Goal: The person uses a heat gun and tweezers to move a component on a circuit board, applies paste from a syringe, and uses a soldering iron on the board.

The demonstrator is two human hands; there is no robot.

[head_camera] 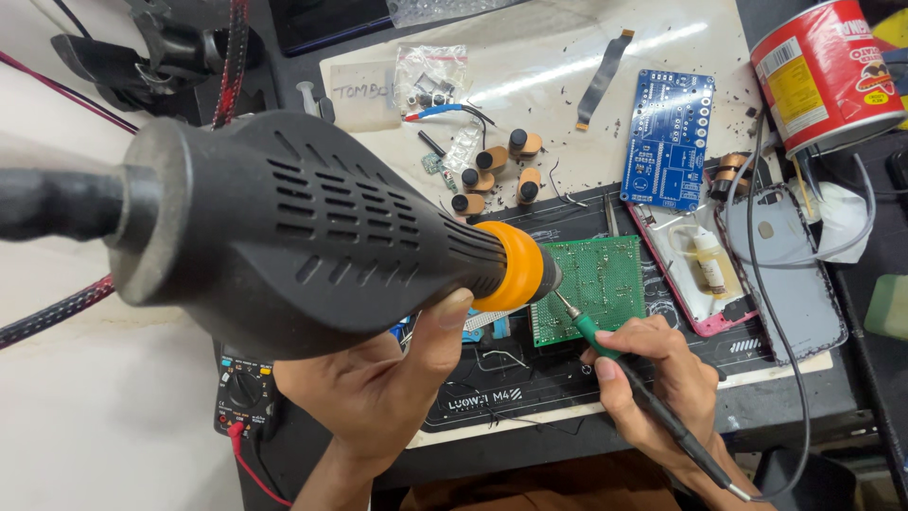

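Observation:
My left hand (388, 388) grips a large black hot air gun (284, 227) with an orange collar, its nozzle aimed at the left edge of a green circuit board (596, 284). My right hand (662, 378) holds a thin green-tipped soldering iron (605, 345) like a pen, its tip touching the board's lower left area. The board lies on a black work mat (530, 378).
A blue circuit board (667, 137) lies further back, beside several brown cylindrical knobs (492, 175). A red tin can (823, 71) stands at the right. A pink phone frame with a small bottle (705, 260) and a multimeter (246, 388) are also near.

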